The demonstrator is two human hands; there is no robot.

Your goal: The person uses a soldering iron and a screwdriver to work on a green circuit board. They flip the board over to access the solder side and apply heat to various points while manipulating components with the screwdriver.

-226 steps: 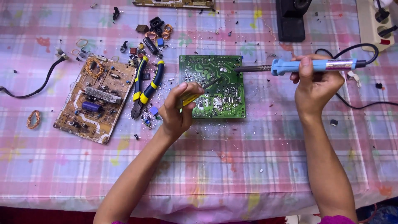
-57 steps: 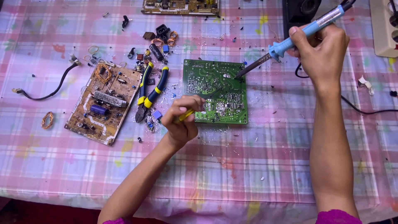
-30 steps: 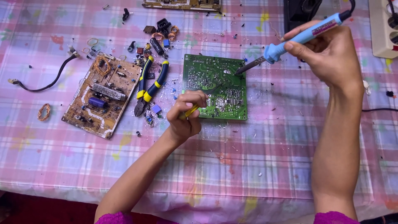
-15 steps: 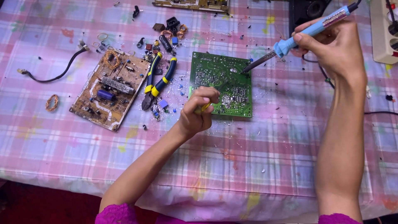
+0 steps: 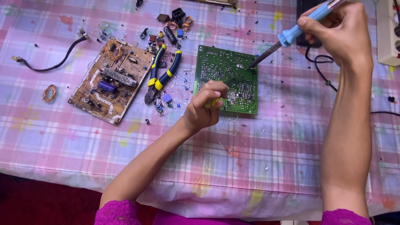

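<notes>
A green circuit board (image 5: pixel 227 75) lies solder side up in the middle of the table. My left hand (image 5: pixel 205 106) rests on its near left edge, fingers closed around a small yellow-handled tool whose tip lies over the board. My right hand (image 5: pixel 339 31) grips a blue-handled soldering iron (image 5: pixel 291 33) at the upper right. The iron's metal tip touches the board near its far right corner.
A brown circuit board (image 5: pixel 110 85) with components lies to the left, beside blue-and-yellow pliers (image 5: pixel 162 73). Loose parts and copper coils (image 5: pixel 175 21) are scattered behind them. A black cable (image 5: pixel 52 62) lies far left, a white power strip (image 5: pixel 387 29) far right.
The soldering iron's tip has shifted from the board's middle toward its far right corner. My left hand stays on the board's near edge with its tool. The view has drifted slightly.
</notes>
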